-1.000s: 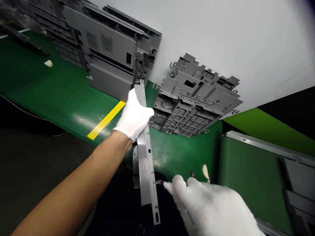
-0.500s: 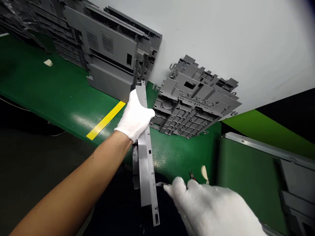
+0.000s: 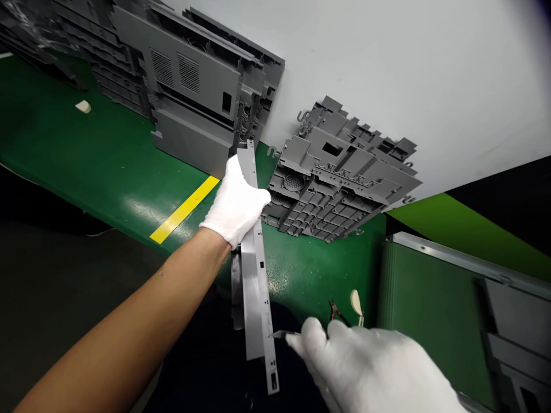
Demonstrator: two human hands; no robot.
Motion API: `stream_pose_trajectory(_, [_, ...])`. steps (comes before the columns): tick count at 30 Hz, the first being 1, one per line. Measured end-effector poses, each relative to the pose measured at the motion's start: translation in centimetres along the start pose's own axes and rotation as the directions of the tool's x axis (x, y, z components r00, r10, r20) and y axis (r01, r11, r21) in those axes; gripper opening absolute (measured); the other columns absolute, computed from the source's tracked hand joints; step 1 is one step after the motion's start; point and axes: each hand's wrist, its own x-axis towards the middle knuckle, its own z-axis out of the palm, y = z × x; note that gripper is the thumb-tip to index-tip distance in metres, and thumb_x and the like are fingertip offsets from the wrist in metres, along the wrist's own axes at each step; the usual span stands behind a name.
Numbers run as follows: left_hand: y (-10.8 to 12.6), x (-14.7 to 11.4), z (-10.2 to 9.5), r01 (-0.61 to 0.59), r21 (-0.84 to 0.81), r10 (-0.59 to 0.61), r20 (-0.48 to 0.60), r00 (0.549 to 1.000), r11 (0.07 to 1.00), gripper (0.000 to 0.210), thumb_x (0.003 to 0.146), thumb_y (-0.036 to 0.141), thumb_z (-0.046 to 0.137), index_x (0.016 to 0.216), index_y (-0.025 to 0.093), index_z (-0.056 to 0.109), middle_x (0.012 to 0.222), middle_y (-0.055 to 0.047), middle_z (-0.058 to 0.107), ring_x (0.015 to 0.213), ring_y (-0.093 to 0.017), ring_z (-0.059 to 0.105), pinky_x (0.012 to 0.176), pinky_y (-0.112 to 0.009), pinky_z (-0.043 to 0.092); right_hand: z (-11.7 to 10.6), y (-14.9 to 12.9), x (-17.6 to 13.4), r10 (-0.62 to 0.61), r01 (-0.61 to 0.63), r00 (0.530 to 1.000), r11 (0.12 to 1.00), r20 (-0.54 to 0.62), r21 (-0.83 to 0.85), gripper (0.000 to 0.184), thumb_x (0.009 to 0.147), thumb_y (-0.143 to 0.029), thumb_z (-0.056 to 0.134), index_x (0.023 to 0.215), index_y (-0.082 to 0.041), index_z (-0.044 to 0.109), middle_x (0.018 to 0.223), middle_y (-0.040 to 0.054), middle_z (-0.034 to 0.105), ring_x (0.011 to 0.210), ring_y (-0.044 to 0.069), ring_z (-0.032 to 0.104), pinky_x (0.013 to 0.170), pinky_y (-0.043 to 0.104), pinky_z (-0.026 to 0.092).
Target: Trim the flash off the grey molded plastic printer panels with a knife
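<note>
My left hand [image 3: 236, 201], in a white glove, is closed round a long grey plastic panel [image 3: 253, 298] held edge-up, its narrow slotted edge facing me. The panel's upper end lies close to the stacked parts behind. My right hand [image 3: 370, 367], gloved too, is closed on a knife [image 3: 282, 334]. Only the knife's thin pointed blade shows; the handle is hidden in the fist. The blade tip is at the right side of the panel's edge, near its lower end; whether it touches I cannot tell.
Grey moulded panels [image 3: 193, 132] stand at the back left, and a stack of ribbed grey parts [image 3: 336, 178] leans at centre right. Red-handled cutters [image 3: 336, 310] and cream pieces [image 3: 356, 301] lie on the green table [image 3: 301, 269]. A green conveyor belt [image 3: 430, 304] runs at right.
My right hand and the knife have moved slightly down along the panel's edge. More of the cutters shows. My left hand and the panel have hardly moved.
</note>
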Motion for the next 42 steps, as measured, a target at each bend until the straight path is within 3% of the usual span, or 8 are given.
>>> stream_pose_trajectory(4, [0.0,-0.1,-0.2,0.02,-0.029,-0.02,-0.019,1.0,0.999,0.063,0.057,-0.001,0.063,0.115,0.02,0.055,0.087,-0.002,0.059,0.084,-0.023,0.06,0.079,-0.038,0.052,-0.2,-0.1,1.3,0.175,-0.225,0.973,0.855,0.149,0.468,0.045,0.102,-0.052,0.04,0.067,-0.023,0.045,0.056,-0.004,0.049,0.046,0.011,0.043,0.047,0.027,0.026])
stream_pose_trajectory(11, [0.1,0.1,-0.9,0.034,-0.038,-0.035,-0.002,0.999,0.999,0.067,0.056,0.004,0.065,0.12,0.021,0.054,0.091,-0.002,0.06,0.083,-0.02,0.057,0.075,-0.034,0.051,3.0,-2.7,4.9,0.291,-0.416,0.886,0.155,0.361,0.896,0.055,0.079,-0.057,0.071,0.064,-0.023,0.031,0.062,-0.0069,0.03,0.06,0.011,0.03,0.053,0.024,0.027])
stream_pose_trajectory(16, [0.9,-0.6,-2.2,0.087,-0.062,-0.083,0.06,0.995,0.994,0.074,0.057,0.005,0.06,0.128,0.024,0.05,0.093,-0.002,0.06,0.08,-0.018,0.057,0.069,-0.03,0.05,3.7,-0.9,2.7,0.187,-0.494,0.865,0.148,0.466,0.857,0.045,0.077,-0.063,0.072,0.071,-0.024,0.05,0.056,-0.0056,0.042,0.053,0.012,0.033,0.049,0.028,0.024])
stream_pose_trajectory(20, [1.6,-2.1,-2.6,0.224,-0.022,-0.223,0.044,0.974,0.974,0.078,0.059,0.007,0.059,0.133,0.029,0.047,0.09,-0.001,0.06,0.071,-0.018,0.058,0.061,-0.03,0.049,2.1,2.1,3.5,0.252,-0.268,0.938,0.087,0.239,0.96,0.053,0.101,-0.064,0.03,0.088,-0.022,0.06,0.057,-0.0051,0.041,0.051,0.012,0.028,0.051,0.028,0.025])
stream_pose_trajectory(26, [1.3,-3.3,-3.4,0.269,0.05,-0.266,-0.066,0.962,0.962,0.08,0.067,0.012,0.063,0.142,0.029,0.042,0.101,-0.006,0.065,0.079,-0.023,0.065,0.073,-0.038,0.055,1.5,4.2,10.3,0.2,-0.074,0.979,0.179,0.038,0.981,0.04,0.098,-0.057,0.047,0.087,-0.021,0.059,0.058,-0.0054,0.047,0.05,0.011,0.035,0.052,0.025,0.031])
stream_pose_trajectory(32, [0.0,2.1,-7.2,0.077,0.012,-0.075,-0.089,0.993,0.997,0.07,0.072,0.034,0.078,0.137,0.024,0.054,0.144,-0.013,0.054,0.13,-0.03,0.052,0.107,-0.039,0.043,0.1,4.6,16.6,0.125,0.02,0.989,0.418,-0.079,0.908,0.043,0.102,-0.056,0.038,0.085,-0.021,0.055,0.056,-0.0065,0.048,0.053,0.012,0.045,0.062,0.027,0.04])
stream_pose_trajectory(35, [-0.8,5.5,-8.1,-0.036,-0.131,0.053,0.129,0.99,0.991,0.022,0.081,0.038,0.068,0.087,0.017,0.072,0.103,-0.009,0.073,0.103,-0.024,0.065,0.098,-0.033,0.046,-1.5,4.5,19.0,0.122,-0.006,0.988,0.662,-0.1,0.749,0.049,0.104,-0.058,0.033,0.077,-0.021,0.051,0.061,-0.0055,0.048,0.056,0.012,0.044,0.06,0.026,0.037])
stream_pose_trajectory(42, [-2.1,7.7,-7.4,0.13,-0.39,-0.042,0.225,0.973,0.911,0.04,0.085,0.041,0.061,0.053,0.018,0.054,0.054,0.0,0.053,0.053,-0.012,0.047,0.058,-0.027,0.039,-3.8,3.4,23.5,0.116,-0.089,0.989,0.963,-0.093,0.253,0.056,0.103,-0.064,0.023,0.078,-0.023,0.053,0.065,-0.003,0.058,0.055,0.012,0.046,0.057,0.026,0.029])
